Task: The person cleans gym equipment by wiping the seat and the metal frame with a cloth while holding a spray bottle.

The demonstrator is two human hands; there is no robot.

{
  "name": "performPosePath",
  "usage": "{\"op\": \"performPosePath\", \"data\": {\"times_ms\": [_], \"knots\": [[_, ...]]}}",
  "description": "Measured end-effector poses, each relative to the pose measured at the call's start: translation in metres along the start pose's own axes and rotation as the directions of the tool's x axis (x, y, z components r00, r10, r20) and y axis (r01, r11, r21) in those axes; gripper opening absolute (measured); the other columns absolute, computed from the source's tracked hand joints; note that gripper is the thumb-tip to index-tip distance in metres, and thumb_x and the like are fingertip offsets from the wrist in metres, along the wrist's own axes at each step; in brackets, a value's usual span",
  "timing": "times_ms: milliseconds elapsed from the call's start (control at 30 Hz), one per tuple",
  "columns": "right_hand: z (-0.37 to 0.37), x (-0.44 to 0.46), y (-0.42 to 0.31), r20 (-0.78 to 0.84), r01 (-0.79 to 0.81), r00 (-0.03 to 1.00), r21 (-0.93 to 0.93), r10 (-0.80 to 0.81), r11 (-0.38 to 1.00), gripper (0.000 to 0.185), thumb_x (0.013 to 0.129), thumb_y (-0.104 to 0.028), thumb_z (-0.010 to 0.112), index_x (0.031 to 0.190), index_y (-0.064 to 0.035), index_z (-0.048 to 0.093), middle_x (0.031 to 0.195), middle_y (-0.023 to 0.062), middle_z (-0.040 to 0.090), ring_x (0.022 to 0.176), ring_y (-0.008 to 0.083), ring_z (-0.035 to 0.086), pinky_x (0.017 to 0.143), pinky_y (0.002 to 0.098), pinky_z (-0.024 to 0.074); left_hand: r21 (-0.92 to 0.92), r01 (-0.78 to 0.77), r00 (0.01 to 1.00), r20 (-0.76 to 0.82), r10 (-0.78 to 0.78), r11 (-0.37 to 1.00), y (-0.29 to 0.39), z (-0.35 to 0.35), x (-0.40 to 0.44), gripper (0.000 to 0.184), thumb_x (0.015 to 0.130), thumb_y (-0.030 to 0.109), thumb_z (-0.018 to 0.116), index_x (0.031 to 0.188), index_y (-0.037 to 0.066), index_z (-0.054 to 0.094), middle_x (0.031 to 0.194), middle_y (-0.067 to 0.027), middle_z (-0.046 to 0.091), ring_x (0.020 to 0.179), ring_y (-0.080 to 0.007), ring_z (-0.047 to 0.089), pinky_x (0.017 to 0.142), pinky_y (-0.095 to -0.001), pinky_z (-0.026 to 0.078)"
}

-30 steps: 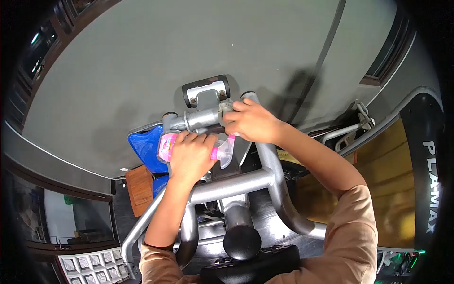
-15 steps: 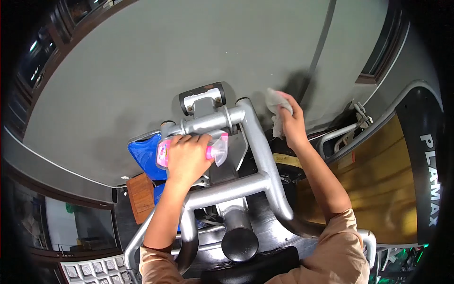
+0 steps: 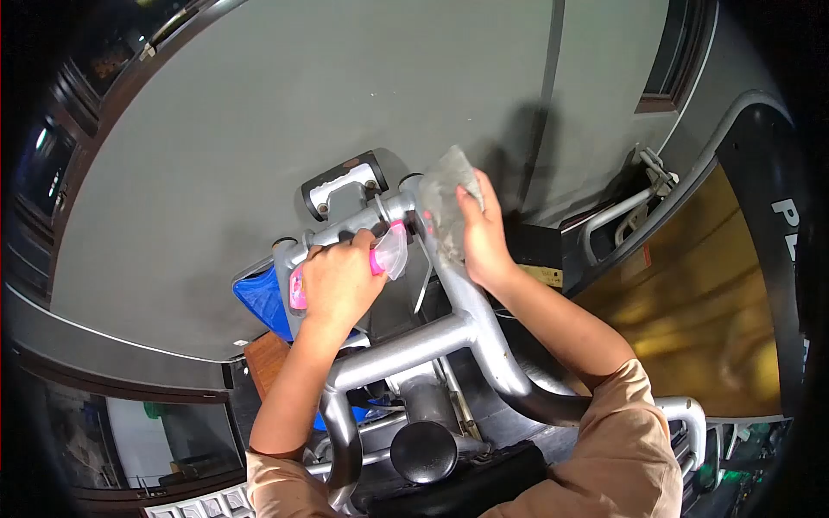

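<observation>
My left hand point(image 3: 339, 278) is closed around a spray bottle point(image 3: 392, 252) with a pink label and a pink-and-clear spray head, held level over the top crossbar of a silver gym machine frame point(image 3: 401, 350). Most of the bottle's body is hidden behind my fingers. In my right hand point(image 3: 486, 242) is a thin greyish-white cloth point(image 3: 443, 198), spread against the upper part of the frame's right tube. Part of that tube is covered by the cloth, and it looks to be touching the metal.
Beyond the frame a black-and-silver padded bracket point(image 3: 345, 183) sits near the grey wall point(image 3: 302, 104). A blue panel point(image 3: 263, 298) and a brown board point(image 3: 266, 358) are at left. At right stands a large gold-and-black panel point(image 3: 691, 302). A round black pad point(image 3: 423, 451) is close below.
My right hand has moved left, bringing the cloth from the air beside the machine onto the right tube. The view has shifted slightly; my left hand still grips the spray bottle.
</observation>
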State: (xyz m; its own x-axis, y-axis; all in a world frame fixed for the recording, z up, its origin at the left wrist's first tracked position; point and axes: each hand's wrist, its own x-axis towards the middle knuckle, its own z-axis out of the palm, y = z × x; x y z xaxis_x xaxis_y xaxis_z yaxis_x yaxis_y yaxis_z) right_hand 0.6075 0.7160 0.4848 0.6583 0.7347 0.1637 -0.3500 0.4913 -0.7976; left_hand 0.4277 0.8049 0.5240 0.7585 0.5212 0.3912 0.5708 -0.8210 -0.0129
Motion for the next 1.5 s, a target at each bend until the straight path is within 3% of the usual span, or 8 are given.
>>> {"op": "performPosePath", "data": {"times_ms": [300, 367, 400, 567, 700, 733, 933, 1500], "knots": [[-0.004, 0.007, 0.012, -0.077, 0.099, 0.991, -0.088, -0.106, 0.991, 0.033, 0.104, -0.013, 0.051, 0.136, -0.0050, 0.053, 0.116, 0.0106, 0.064, 0.102, 0.0177, 0.061, 0.086, 0.0327, 0.0512, -0.008, -0.046, 0.999, -0.007, 0.046, 0.999, -0.005, -0.004, 0.003, 0.023, 0.076, 0.027, 0.076, 0.092, 0.012, 0.071, 0.074, -0.0133, 0.072, 0.068, -0.0337, 0.071, 0.073, -0.0459, 0.055], [-0.016, 0.028, 0.024, 0.185, 0.393, 0.914, -0.624, -0.361, 0.676, 0.033, 0.097, -0.006, 0.054, 0.129, -0.0054, 0.062, 0.117, 0.0135, 0.065, 0.105, 0.0258, 0.064, 0.087, 0.0366, 0.0526, -0.109, 0.019, 0.998, -0.065, -0.026, 0.994, -0.007, -0.010, -0.004, 0.026, 0.080, 0.032, 0.078, 0.093, 0.012, 0.071, 0.071, -0.0126, 0.071, 0.066, -0.0332, 0.071, 0.070, -0.0418, 0.055], [-0.012, 0.034, 0.018, 0.188, 0.393, 0.914, -0.624, -0.359, 0.675, 0.033, 0.097, -0.006, 0.054, 0.129, -0.0054, 0.062, 0.117, 0.0135, 0.065, 0.105, 0.0258, 0.064, 0.087, 0.0366, 0.0526, -0.110, 0.022, 0.997, -0.065, -0.030, 0.994, -0.008, -0.017, -0.006, 0.026, 0.080, 0.032, 0.078, 0.093, 0.012, 0.071, 0.071, -0.0126, 0.071, 0.066, -0.0332, 0.071, 0.070, -0.0418, 0.055], [0.021, 0.031, 0.003, 0.595, 0.576, 0.804, -0.786, -0.019, -0.225, 0.044, 0.078, -0.002, 0.066, 0.121, -0.0118, 0.071, 0.123, 0.0074, 0.067, 0.109, 0.0305, 0.064, 0.093, 0.0398, 0.0551, -0.638, 0.183, 0.939, -0.112, -0.326, 0.748, -0.017, -0.042, -0.026, 0.030, 0.088, 0.030, 0.078, 0.101, 0.004, 0.070, 0.067, -0.0082, 0.065, 0.058, -0.0176, 0.064, 0.058, -0.0326, 0.050], [0.006, 0.029, -0.003, 0.698, 0.683, 0.715, -0.709, -0.042, -0.176, 0.042, 0.079, -0.001, 0.065, 0.119, -0.0151, 0.073, 0.122, 0.0023, 0.068, 0.106, 0.0273, 0.065, 0.090, 0.0411, 0.0571, -0.914, 0.129, 0.849, -0.098, -0.520, 0.383, -0.016, -0.026, -0.057, 0.023, 0.091, 0.020, 0.076, 0.104, 0.002, 0.069, 0.065, 0.0024, 0.059, 0.057, -0.0064, 0.050, 0.053, -0.0272, 0.040], [0.009, 0.033, -0.005, 0.651, 0.636, 0.759, -0.748, -0.025, -0.189, 0.043, 0.078, -0.002, 0.066, 0.119, -0.0148, 0.073, 0.121, 0.0011, 0.069, 0.105, 0.0280, 0.066, 0.089, 0.0415, 0.0578, -0.855, 0.043, 0.872, -0.221, -0.437, 0.517, -0.023, -0.012, -0.059, 0.021, 0.092, 0.017, 0.074, 0.106, 0.002, 0.068, 0.067, 0.0047, 0.057, 0.059, -0.0037, 0.050, 0.053, -0.0258, 0.038], [0.026, 0.047, 0.006, 0.590, 0.573, 0.807, -0.775, 0.022, -0.267, 0.044, 0.078, -0.002, 0.065, 0.119, -0.0161, 0.073, 0.122, 0.0014, 0.069, 0.104, 0.0295, 0.066, 0.088, 0.0422, 0.0585, -0.990, 0.048, 0.812, -0.038, -0.583, 0.130, -0.023, 0.022, -0.070, 0.027, 0.095, 0.015, 0.072, 0.116, 0.000, 0.065, 0.090, -0.0036, 0.068, 0.073, -0.0098, 0.062, 0.068, -0.0269, 0.051], [0.013, 0.025, -0.001, 0.692, 0.680, 0.722, -0.714, -0.021, -0.169, 0.049, 0.074, 0.003, 0.065, 0.120, -0.0139, 0.072, 0.118, 0.0059, 0.069, 0.103, 0.0315, 0.063, 0.091, 0.0426, 0.0551, -0.971, 0.123, 0.861, 0.002, -0.509, 0.204, -0.031, 0.020, -0.068, 0.026, 0.092, 0.023, 0.076, 0.107, 0.003, 0.070, 0.074, 0.0031, 0.061, 0.066, -0.0043, 0.053, 0.059, -0.0235, 0.042]]}}
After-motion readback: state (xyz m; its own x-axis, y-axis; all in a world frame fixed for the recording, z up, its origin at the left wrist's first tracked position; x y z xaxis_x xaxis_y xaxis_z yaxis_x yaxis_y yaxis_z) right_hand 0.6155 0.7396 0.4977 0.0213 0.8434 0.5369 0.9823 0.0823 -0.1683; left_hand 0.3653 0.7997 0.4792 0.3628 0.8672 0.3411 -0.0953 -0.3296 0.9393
